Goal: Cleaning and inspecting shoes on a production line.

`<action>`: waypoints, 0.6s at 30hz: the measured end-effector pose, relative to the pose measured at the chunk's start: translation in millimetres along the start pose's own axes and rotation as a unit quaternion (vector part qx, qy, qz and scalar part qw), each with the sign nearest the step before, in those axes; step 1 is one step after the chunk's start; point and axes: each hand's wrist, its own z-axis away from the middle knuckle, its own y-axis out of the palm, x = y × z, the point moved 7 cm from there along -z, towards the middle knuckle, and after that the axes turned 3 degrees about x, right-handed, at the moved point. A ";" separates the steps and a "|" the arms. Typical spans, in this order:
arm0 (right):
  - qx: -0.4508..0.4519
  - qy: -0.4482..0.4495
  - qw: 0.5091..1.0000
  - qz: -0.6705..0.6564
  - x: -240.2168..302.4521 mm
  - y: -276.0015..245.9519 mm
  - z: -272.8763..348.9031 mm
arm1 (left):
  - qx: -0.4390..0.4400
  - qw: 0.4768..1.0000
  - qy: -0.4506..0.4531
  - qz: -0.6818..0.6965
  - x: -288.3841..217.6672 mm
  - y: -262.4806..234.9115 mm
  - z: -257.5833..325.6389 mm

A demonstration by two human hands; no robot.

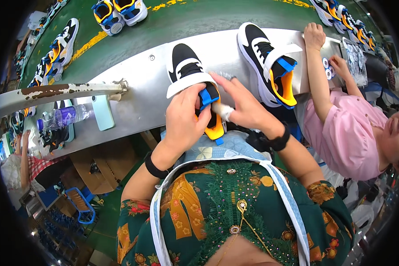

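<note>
So a green surface [195, 21] is seen beyond the fingers, lined with more shoes, and the metal worktop [139, 66] is spread out under them. Off to the right of the fingers, a second shoe [258, 55] is parked with its laces in and its strap left sticking out sideways, so its closure looks unfinished. The held shoe [181, 52] is right under both hands, toe pointing away; it's laced too, and its white strap [188, 84] is laid across, though whether it's fastened can't be told. The left hand [184, 116] is closed on its tongue area, by the blue tab [205, 98]. The right hand [252, 108] is spread, index stretched toward the strap; a white fluffy wad [222, 111] is seen by its thumb at the opening, grip unclear. This one's probably mid-job, with the opening being worked on.
</note>
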 end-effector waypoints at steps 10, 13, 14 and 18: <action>-0.206 -0.098 0.972 0.057 -3.4 5.2 -15.9 | 0.025 0.998 0.062 0.015 -3.5 1.5 5.8; -0.190 -0.082 0.973 0.102 4.1 10.9 -9.8 | 0.050 0.996 0.075 -0.002 -7.6 2.1 7.4; -0.172 -0.065 0.973 0.139 7.1 15.5 -8.1 | 0.054 0.995 0.079 -0.020 -9.5 2.1 8.7; -0.152 -0.025 0.964 0.218 10.0 26.8 -3.3 | 0.055 0.989 0.086 -0.102 -19.1 -2.2 6.9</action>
